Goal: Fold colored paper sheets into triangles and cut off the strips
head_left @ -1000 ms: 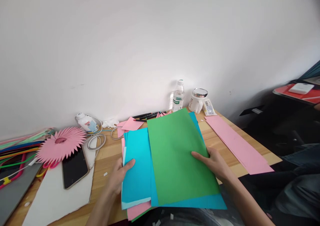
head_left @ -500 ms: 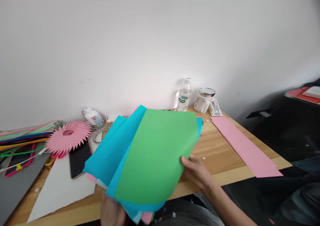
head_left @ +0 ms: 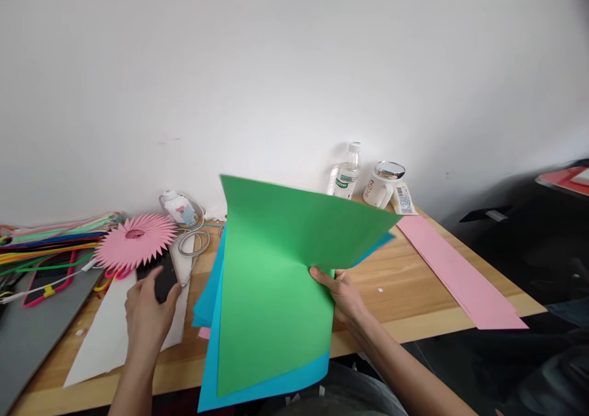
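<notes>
Sheets of coloured paper are gripped at their right edge by my right hand [head_left: 343, 293], its thumb pressing on the top one. That top green sheet [head_left: 271, 287] bends along its middle. Blue sheets [head_left: 209, 305] stick out behind it on the left and below, with a small bit of pink showing. My left hand [head_left: 150, 308] is off the paper, fingers apart and bent, above a white sheet [head_left: 99, 351] and close to a dark phone or tablet [head_left: 166, 275]. A pink pleated paper rosette [head_left: 156, 232] lies just beyond that hand.
Pink paper strips [head_left: 460, 272] lie along the right of the wooden table [head_left: 381, 308]. At the back stand a water bottle [head_left: 347, 177], a white mug [head_left: 380, 189] and a white bottle [head_left: 179, 207] beside a coiled cable [head_left: 196, 241]. Coloured strips [head_left: 55, 238] and a grey laptop [head_left: 43, 336] are at left.
My left hand has let go of the paper's lower left corner and moved left. The sheets have turned in my right hand, and the green one now bends upward.
</notes>
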Demonstrator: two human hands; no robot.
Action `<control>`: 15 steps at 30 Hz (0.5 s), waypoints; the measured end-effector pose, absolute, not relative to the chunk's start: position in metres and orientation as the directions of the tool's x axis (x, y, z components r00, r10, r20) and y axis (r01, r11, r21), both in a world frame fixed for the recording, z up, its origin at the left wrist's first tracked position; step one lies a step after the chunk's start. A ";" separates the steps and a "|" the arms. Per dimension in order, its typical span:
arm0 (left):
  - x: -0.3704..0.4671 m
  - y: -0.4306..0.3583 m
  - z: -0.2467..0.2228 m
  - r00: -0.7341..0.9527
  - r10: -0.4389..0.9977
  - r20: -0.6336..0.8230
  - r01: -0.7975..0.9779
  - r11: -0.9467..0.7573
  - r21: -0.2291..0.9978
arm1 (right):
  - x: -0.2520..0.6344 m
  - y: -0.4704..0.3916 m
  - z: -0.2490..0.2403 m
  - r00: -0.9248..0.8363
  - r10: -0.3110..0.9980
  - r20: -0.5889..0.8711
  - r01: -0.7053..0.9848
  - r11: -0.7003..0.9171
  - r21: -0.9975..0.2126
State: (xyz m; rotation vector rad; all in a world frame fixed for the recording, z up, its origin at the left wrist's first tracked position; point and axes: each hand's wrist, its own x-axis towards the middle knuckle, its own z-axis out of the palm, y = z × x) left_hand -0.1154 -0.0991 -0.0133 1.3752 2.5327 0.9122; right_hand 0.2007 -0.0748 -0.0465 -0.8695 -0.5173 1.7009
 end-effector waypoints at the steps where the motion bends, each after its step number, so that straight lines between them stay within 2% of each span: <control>1: -0.123 -0.082 -0.016 -0.659 0.719 0.220 0.729 0.539 0.422 | 0.200 -0.076 -0.047 -0.140 0.946 -0.293 -0.624 -0.314 -0.716; 3: -0.130 -0.058 -0.021 -0.728 0.662 0.179 0.683 0.676 0.276 | 0.196 -0.078 -0.051 -0.176 0.933 -0.313 -0.618 -0.353 -0.703; 6: -0.129 -0.044 -0.023 -0.789 0.599 0.138 0.614 0.758 0.221 | 0.191 -0.082 -0.056 -0.228 0.910 -0.346 -0.618 -0.410 -0.671; 11: -0.141 -0.048 -0.009 -0.810 0.577 0.100 0.579 0.761 0.294 | 0.182 -0.076 -0.040 -0.248 0.910 -0.331 -0.619 -0.412 -0.669; 15: -0.168 -0.055 0.009 -0.782 0.610 0.129 0.606 0.694 0.389 | 0.159 -0.060 -0.016 -0.328 0.915 -0.233 -0.600 -0.392 -0.697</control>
